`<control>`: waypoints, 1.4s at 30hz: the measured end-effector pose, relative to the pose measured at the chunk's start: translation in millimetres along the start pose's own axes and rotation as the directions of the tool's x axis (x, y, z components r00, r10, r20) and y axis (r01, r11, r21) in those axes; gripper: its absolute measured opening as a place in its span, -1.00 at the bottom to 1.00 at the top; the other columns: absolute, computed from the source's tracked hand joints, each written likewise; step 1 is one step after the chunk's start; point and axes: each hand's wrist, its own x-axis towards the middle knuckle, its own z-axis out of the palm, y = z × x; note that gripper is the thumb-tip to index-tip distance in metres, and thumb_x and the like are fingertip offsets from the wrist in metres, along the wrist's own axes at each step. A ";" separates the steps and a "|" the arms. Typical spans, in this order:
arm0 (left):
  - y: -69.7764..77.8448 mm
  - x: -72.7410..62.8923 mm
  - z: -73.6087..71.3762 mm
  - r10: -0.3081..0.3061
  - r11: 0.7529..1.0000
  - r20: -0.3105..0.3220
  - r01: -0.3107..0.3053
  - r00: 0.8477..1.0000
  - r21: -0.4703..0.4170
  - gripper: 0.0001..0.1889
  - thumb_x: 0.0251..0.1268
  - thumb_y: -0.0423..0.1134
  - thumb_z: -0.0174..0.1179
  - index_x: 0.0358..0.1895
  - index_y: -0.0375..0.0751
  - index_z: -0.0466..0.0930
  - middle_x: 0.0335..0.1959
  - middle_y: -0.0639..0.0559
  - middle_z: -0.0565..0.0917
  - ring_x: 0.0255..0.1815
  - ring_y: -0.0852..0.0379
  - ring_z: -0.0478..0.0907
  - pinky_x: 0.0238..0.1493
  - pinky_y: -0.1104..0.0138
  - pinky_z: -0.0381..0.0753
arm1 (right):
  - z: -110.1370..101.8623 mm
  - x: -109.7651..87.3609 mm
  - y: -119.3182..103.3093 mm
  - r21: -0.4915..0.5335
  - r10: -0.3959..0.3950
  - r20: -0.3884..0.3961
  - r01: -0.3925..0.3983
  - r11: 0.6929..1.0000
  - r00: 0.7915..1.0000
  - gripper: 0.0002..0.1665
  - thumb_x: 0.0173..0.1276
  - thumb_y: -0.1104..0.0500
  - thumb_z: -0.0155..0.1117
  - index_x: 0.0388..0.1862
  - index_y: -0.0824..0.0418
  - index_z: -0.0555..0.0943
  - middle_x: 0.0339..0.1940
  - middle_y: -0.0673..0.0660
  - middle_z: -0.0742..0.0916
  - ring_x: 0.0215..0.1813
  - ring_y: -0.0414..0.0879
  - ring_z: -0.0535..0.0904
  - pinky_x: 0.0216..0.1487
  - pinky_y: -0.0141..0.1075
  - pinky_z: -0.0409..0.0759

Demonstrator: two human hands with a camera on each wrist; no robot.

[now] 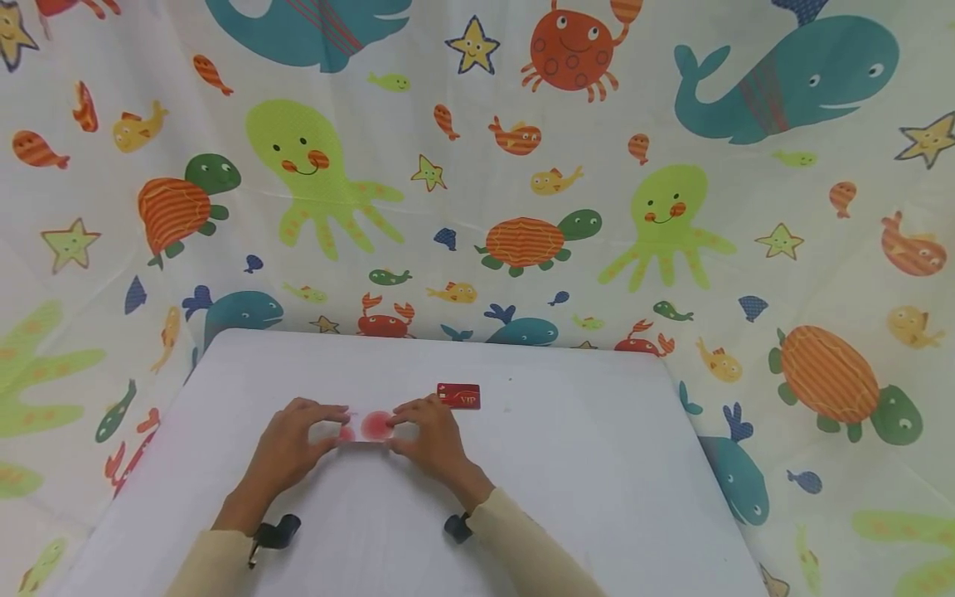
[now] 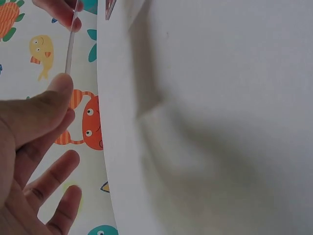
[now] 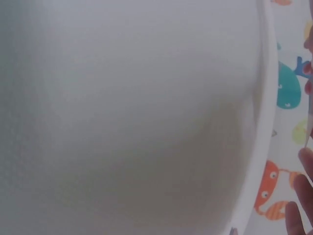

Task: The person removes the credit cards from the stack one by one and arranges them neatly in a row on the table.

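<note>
Head view shows a thin pale card [image 1: 375,426] with pink discs over the white bench [image 1: 597,481], the left hand [image 1: 291,444] pinching one end, the right hand [image 1: 434,439] the other. It looks light, stiff, perhaps slick, best gripped by its ends. Just beside the right hand, a red card [image 1: 464,400] reads "VIP".

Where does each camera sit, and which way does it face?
Head: on the head, facing forward and down; left hand and right hand show, holding a pink-spotted card.
Left wrist: on that wrist, facing the left hand; right fingers at top.
Right wrist: on that wrist, facing white tabletop; fingers at right edge.
Head and left wrist share the card.
</note>
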 end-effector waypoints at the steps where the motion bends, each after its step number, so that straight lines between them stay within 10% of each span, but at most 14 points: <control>1: -0.5 -0.7 -1.0 -0.005 1.000 0.002 0.005 1.000 -0.002 -0.53 0.15 -0.32 0.60 0.17 -0.02 0.80 0.08 -0.01 0.82 0.16 -0.13 0.62 0.19 -0.24 0.66 | 0.8 0.3 -1.0 -0.001 -0.005 -0.003 0.005 1.000 1.000 -0.58 0.29 -0.16 0.59 0.12 -0.20 0.81 0.18 -0.23 0.81 0.21 -0.28 0.61 0.26 -0.35 0.58; 42: -47.7 -23.0 -23.5 -0.185 0.983 0.122 0.185 0.975 0.012 -0.62 0.22 -0.31 0.54 0.13 -0.04 0.83 0.13 -0.17 0.78 0.27 -0.34 0.54 0.26 -0.37 0.53 | 40.8 20.5 -44.4 -0.132 -0.112 0.053 0.118 0.984 0.992 -0.61 0.31 -0.25 0.55 0.06 -0.21 0.84 0.03 -0.25 0.85 0.01 -0.36 0.59 0.03 -0.59 0.43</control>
